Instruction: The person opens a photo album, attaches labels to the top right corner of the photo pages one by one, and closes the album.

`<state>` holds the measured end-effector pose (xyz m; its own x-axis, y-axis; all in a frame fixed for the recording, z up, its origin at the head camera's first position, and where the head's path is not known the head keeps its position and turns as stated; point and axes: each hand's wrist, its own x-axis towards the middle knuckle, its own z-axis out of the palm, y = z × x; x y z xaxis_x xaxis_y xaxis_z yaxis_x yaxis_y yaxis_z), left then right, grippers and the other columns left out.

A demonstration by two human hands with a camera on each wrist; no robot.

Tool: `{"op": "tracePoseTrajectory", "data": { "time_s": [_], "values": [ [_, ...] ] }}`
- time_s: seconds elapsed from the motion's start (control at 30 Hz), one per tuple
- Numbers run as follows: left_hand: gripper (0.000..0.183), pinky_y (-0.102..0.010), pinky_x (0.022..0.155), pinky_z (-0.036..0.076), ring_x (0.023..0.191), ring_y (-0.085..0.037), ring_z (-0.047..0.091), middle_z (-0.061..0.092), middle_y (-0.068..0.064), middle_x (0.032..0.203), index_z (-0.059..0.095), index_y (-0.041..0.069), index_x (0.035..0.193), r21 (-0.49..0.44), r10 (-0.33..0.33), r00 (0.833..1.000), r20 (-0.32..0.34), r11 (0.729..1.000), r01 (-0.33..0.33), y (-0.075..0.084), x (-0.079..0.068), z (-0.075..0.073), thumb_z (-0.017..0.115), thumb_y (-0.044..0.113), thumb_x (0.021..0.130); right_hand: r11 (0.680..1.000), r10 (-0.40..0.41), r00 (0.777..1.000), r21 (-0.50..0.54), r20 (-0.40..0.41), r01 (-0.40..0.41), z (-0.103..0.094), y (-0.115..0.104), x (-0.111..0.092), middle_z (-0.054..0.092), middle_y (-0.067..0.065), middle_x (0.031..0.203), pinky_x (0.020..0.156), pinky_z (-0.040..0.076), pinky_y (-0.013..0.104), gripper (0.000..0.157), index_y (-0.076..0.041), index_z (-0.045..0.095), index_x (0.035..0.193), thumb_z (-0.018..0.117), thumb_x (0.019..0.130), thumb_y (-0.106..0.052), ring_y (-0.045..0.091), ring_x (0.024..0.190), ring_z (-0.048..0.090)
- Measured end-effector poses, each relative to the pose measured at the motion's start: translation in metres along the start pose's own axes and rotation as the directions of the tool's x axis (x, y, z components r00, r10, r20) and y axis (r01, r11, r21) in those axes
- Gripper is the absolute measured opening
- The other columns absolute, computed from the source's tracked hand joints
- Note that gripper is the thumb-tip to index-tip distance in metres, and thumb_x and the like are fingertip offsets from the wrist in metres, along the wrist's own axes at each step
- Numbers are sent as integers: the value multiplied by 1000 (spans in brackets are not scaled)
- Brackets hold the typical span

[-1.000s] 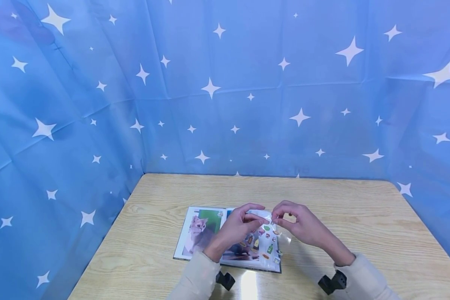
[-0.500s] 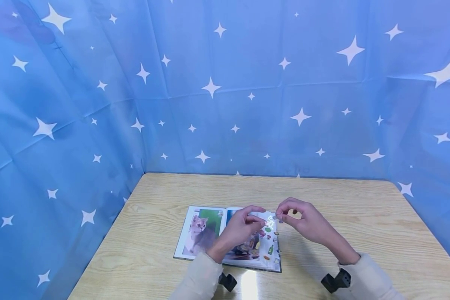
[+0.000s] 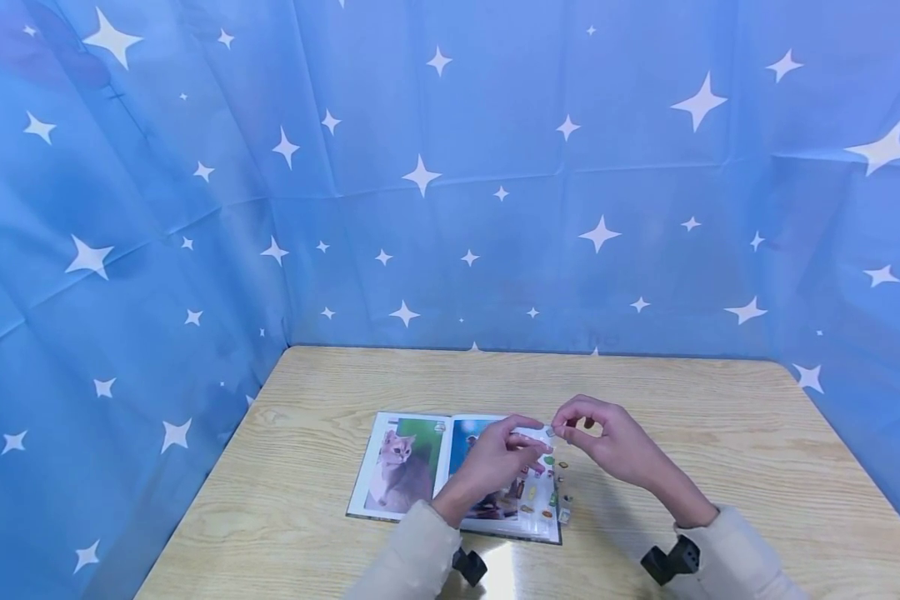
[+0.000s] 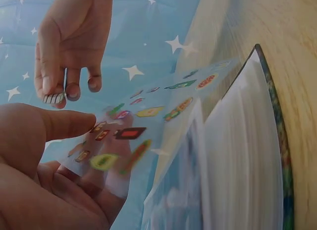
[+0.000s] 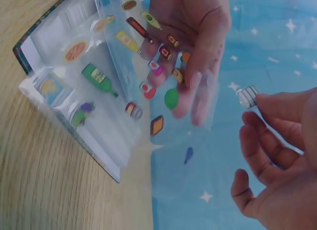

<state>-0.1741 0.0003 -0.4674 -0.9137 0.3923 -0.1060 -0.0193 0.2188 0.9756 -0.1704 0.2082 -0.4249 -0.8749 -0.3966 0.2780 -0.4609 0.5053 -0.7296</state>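
My left hand (image 3: 498, 458) pinches a clear sticker sheet (image 4: 130, 133) between thumb and fingers, its fingers showing through the plastic. Small food and bottle stickers cover the sheet, a green bottle (image 5: 99, 80) among them. Just right of the sheet, my right hand (image 3: 607, 437) pinches a small white sticker with dark stripes (image 5: 247, 96) between thumb and index finger. In the right wrist view a gap shows between that sticker and the sheet. Under the sheet lies an open photo album (image 3: 369, 467); its right page is partly hidden by my left hand.
On the album's left page is a cat photo (image 3: 401, 475), with a small sticker (image 3: 440, 427) at its upper right corner. The wooden table (image 3: 682, 408) extends around the album. A blue curtain with white stars (image 3: 495, 250) hangs behind the table.
My right hand has drawn away from the sheet, to the right and slightly up, with the striped sticker between its fingertips. My left hand has shifted right with the sheet.
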Motion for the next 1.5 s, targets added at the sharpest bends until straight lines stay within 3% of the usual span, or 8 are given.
{"op": "tracePoseTrajectory", "data": {
  "time_s": [0.2,0.4,0.73,1.0,1.13,1.5],
  "values": [
    [32,-27,71,58,80,-11,71,75,6,100,60,24,128,-13,-21,1000,5,1000,21,0,2,10,64,18,96,1000,1,1000,-6,-9,-1,0,1,0,66,-9,92,73,45,28,11,-20,70,92,66,95,-11,9,85,57],
    [38,-26,71,57,81,-10,71,74,6,100,58,22,132,-11,-39,999,12,999,39,1,3,18,65,15,96,1000,0,1000,-22,-17,0,0,3,0,65,-15,92,75,47,28,16,-22,70,92,66,94,-6,8,86,58],
    [42,-24,71,55,81,-14,71,74,4,99,59,24,129,-18,-37,999,2,999,37,3,6,32,68,10,91,999,17,1000,-26,-24,-17,0,4,-2,68,-9,92,74,47,27,9,-23,70,93,67,95,-15,7,86,58],
    [44,-24,67,53,83,-11,69,75,1,103,59,27,129,-10,-46,999,15,999,47,2,6,36,68,11,89,1000,3,1000,-18,-22,-3,0,6,-2,68,-6,91,73,48,27,8,-18,71,94,66,96,-12,7,85,59],
    [47,-25,66,52,84,-7,67,74,5,103,58,29,130,11,-64,998,7,998,64,1,7,39,70,13,87,1000,-6,1000,-9,-27,5,0,7,-3,69,-6,92,73,48,27,8,-17,71,94,66,95,-10,7,85,59],
    [52,-30,78,53,94,-8,66,72,13,104,57,37,131,99,-104,995,-8,990,104,-1,10,46,72,20,84,999,38,999,12,-21,-38,1,11,-3,68,-9,93,72,47,27,9,-22,71,94,67,95,-13,8,83,58]
  ]
}}
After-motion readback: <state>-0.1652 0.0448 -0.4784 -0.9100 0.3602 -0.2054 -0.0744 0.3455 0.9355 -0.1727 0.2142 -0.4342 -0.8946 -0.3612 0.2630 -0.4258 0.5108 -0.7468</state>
